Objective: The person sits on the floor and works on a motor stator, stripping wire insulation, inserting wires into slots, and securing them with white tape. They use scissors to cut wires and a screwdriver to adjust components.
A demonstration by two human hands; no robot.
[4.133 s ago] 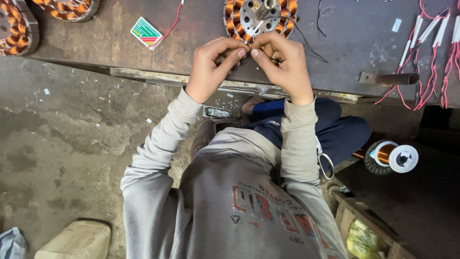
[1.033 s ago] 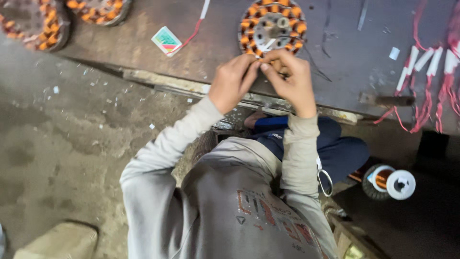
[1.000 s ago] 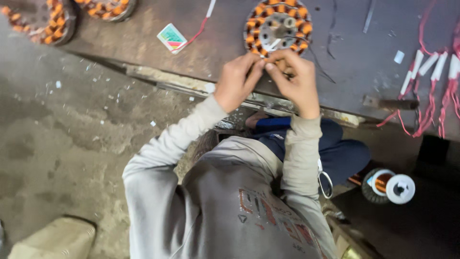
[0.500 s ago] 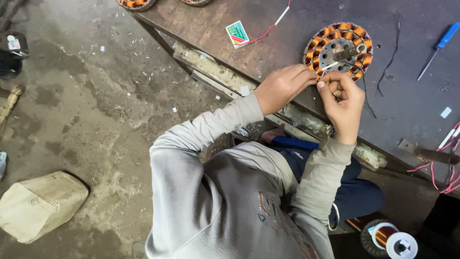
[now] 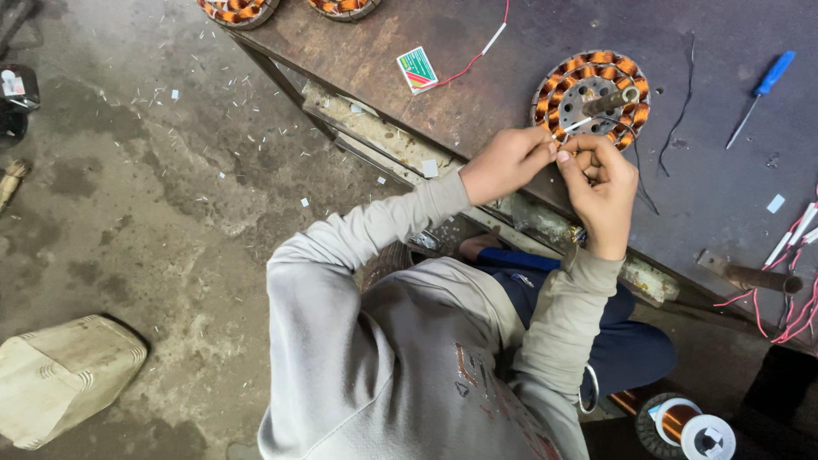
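Hands worked a wire at the wound stator on the dark workbench.

The stator, ringed with copper coils, lay in the upper right of the frame. Just below it both grey-sleeved arms reached up: left hand and right hand met fingertip to fingertip, pinching a thin wire. Half a second earlier the pose matched, though everything sat slightly higher in frame.

Motor-winding workshop: copper-wound stators on worn bench; wire spool; littered concrete floor
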